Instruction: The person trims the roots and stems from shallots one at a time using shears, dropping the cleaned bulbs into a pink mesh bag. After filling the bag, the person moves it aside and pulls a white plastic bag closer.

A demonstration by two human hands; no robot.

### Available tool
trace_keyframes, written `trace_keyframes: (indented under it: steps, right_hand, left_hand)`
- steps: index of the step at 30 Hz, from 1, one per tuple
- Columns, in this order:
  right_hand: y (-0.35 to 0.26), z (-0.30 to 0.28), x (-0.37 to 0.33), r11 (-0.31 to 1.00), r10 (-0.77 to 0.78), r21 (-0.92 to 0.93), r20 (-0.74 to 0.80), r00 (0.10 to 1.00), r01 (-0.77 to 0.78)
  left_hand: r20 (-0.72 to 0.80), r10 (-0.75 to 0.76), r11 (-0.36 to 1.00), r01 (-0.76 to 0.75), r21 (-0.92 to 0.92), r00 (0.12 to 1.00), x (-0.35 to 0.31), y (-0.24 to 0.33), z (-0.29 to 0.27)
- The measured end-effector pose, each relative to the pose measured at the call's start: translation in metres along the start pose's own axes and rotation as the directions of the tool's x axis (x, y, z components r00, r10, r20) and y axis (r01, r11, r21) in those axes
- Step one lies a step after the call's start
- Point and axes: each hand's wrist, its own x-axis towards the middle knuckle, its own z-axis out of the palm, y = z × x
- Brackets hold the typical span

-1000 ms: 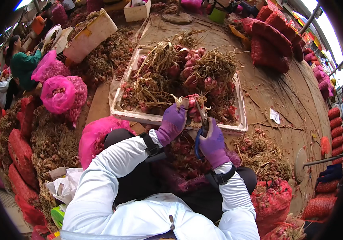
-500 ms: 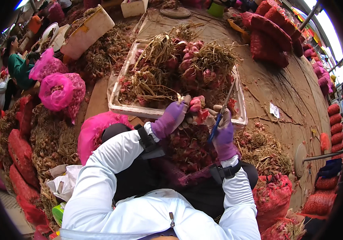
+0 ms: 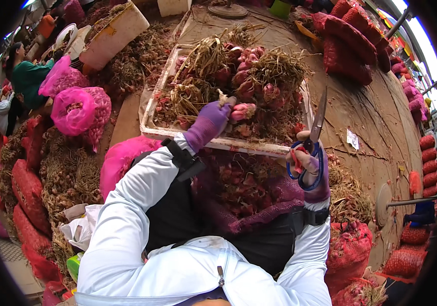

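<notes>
My left hand (image 3: 209, 122), in a purple work glove, is closed on a pink shallot (image 3: 243, 111) over the near part of a white foam tray (image 3: 218, 144). The bulb points right. Right of the tray, my right hand (image 3: 311, 171), also gloved, has its fingers in the blue handles of a pair of scissors (image 3: 319, 117). Their blades point up and away. A scrap of red skin (image 3: 295, 159) shows at those fingers. Bundles of shallots with dry stems (image 3: 274, 71) fill the tray. Red peelings (image 3: 244, 183) lie below it, in purple netting between my legs.
Dry trimmings (image 3: 348, 191) are heaped right of my legs, beside a red net bag (image 3: 348, 250). Pink mesh bags (image 3: 71, 115) stand at left, near a tilted foam box (image 3: 114, 38). A person in green (image 3: 27, 84) sits at far left. Red sacks (image 3: 343, 48) lie at far right.
My left hand has moved up over the tray with the shallot. My right hand has swung right, away from it, and the scissors now point upward.
</notes>
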Motion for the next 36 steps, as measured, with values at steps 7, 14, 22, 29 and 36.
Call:
trace_keyframes:
  steps: [7,14,22,29,36]
  right_hand:
    - [0.060,0.031,0.030,0.992,-0.074,-0.107,-0.116,0.991,0.062]
    - [0.068,0.032,0.030,0.994,-0.044,-0.105,-0.063,0.997,0.037]
    - [0.067,0.037,0.030,0.969,-0.231,-0.142,-0.213,0.949,0.204]
    - [0.055,0.025,0.030,0.989,-0.117,-0.097,-0.045,0.992,0.112]
    - [0.042,0.033,0.013,0.740,-0.320,-0.553,0.210,0.924,0.382]
  left_hand:
    - [0.079,0.641,0.597,-0.561,0.573,0.763,-0.018,-0.033,0.041]
    - [0.181,0.273,0.961,-0.275,-0.019,0.945,-0.025,-0.021,0.046]
    - [0.461,0.200,0.891,0.035,-0.452,0.864,-0.015,-0.030,0.040]
    - [0.404,0.326,0.887,-0.128,-0.444,0.855,-0.021,-0.027,0.041]
    - [0.345,0.237,0.829,-0.004,-0.560,0.908,-0.012,-0.030,0.035]
